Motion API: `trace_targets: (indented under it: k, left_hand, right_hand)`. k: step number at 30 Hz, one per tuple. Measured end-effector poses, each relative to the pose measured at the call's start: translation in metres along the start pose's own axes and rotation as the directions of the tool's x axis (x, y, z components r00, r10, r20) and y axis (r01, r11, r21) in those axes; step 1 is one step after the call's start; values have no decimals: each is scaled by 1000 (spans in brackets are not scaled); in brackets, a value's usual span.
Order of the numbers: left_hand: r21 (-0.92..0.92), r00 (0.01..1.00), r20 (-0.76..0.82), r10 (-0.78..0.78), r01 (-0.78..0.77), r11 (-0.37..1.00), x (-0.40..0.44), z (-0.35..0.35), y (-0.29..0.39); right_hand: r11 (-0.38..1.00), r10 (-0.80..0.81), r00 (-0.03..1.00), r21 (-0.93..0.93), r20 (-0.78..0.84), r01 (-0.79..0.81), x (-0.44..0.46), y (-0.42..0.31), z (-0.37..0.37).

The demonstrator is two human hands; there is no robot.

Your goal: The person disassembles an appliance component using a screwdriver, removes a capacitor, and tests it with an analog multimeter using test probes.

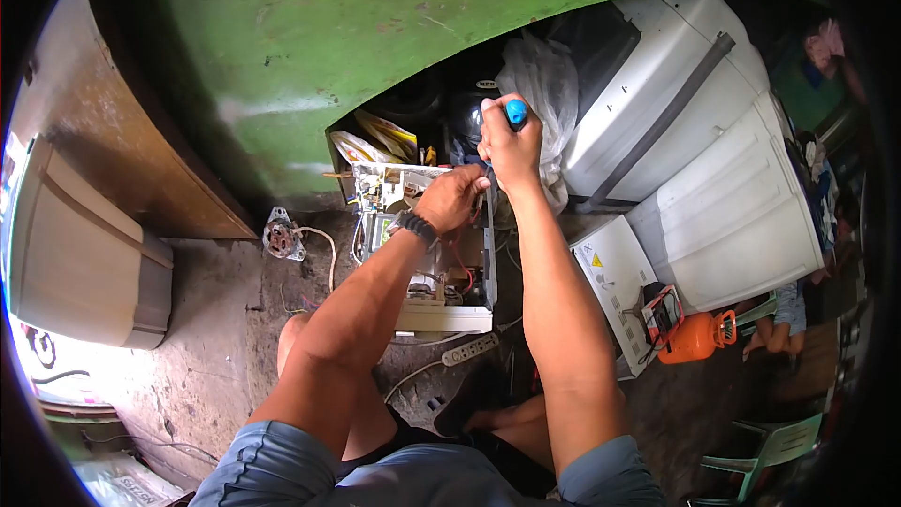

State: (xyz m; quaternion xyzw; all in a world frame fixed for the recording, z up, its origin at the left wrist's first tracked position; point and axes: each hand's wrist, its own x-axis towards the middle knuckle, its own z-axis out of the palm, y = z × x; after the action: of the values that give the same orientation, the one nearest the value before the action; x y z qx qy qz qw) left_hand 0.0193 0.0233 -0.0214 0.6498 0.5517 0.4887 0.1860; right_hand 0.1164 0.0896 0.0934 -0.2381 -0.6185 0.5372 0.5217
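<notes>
An opened appliance (441, 317) with bare wiring and metal parts inside stands on the floor in front of me. My right hand (512, 145) is closed around a screwdriver; its blue handle (516, 112) sticks out at the top of the fist, above the appliance's far right corner. Close beside it, my left hand (454, 197) is over the same corner, fingers pinched near the screwdriver's lower end. Whatever is between those fingertips is too small to make out. A dark band is around my left wrist.
A motor (282, 237) with a cable lies left. A power strip (470, 349) is near my legs. On the right are a white panel (615, 282), an orange gas canister (693, 338) and large white casings (723, 207). A green wall (282, 56) rises ahead. Another person sits far right.
</notes>
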Motion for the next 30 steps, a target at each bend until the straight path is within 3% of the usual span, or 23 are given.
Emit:
trace_targets:
  k: [5, 6, 12, 16, 19, 21, 23, 30]
  left_hand:
    - [-76, 999, -49, -18, 15, 997, 1, 7, -7]
    - [-84, 997, -42, -58, 54, 995, 2, 6, -7]
    - [-121, 998, -29, -53, 49, 991, 3, 4, -6]
    - [-104, 999, -27, -20, 17, 994, 4, 5, -7]
    - [-73, 1000, -18, 7, -8, 997, 2, 2, -4]
    - [-70, 996, -45, 71, -74, 995, 3, 0, -4]
    - [-8, 999, 47, 16, -15, 1000, 4, -1, -3]
    - [-24, 996, 40, -82, 83, 996, 5, 3, 0]
  right_hand:
    - [994, 12, 996, -110, -86, -21, 11, 2, 10]
    - [957, -133, 984, -274, -115, 97, 18, 7, 14]
    - [922, -115, 974, -385, -197, 31, 24, 14, 18]
    - [925, -127, 962, -380, -241, 27, 23, 20, 15]
    - [995, 3, 995, -101, -95, -13, 8, 3, 6]
    - [999, -3, 994, -50, -111, -3, 7, 2, 2]
    - [999, 14, 994, -30, -107, -18, 8, 1, -1]
    - [998, -5, 996, -56, -91, 0, 15, 3, 0]
